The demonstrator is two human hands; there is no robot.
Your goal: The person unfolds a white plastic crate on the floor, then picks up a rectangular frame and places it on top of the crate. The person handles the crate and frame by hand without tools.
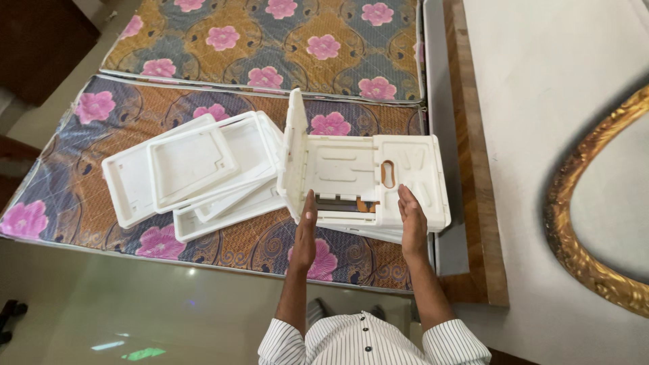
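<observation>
Left hand (305, 233) — fingers straight and together, thumb side up, pressed flat against the near left edge of a white foam packing block (368, 177). Nothing is gripped; the palm just rests on the edge. Right hand (412, 220) likewise open and flat, fingers extended, laid against the block's near right edge. The two palms face each other with the block's front between them. Both forearms are bare, striped shirt cuffs (378, 341) rolled up near the elbows.

The foam block lies on a floral mattress (81, 162), its moulded side up: shallow recesses, a raised right section with an oval slot (387, 174) through which something brown shows. A thin white foam panel (295, 149) stands upright on edge at the block's left end, touching it. Under the block's near edge, further foam sheets poke out (how many, cannot tell).

Just to the left, touching the upright panel — a loose, fanned heap of white foam trays (193, 169), overlapping at slanted angles, recessed faces up.

A second floral mattress (270, 34) lies beyond, edge to edge with the first. To the right, a wooden ledge (473, 176), then a pale surface with part of a gilt oval frame (581, 230). Near side: glossy pale floor (135, 304).
</observation>
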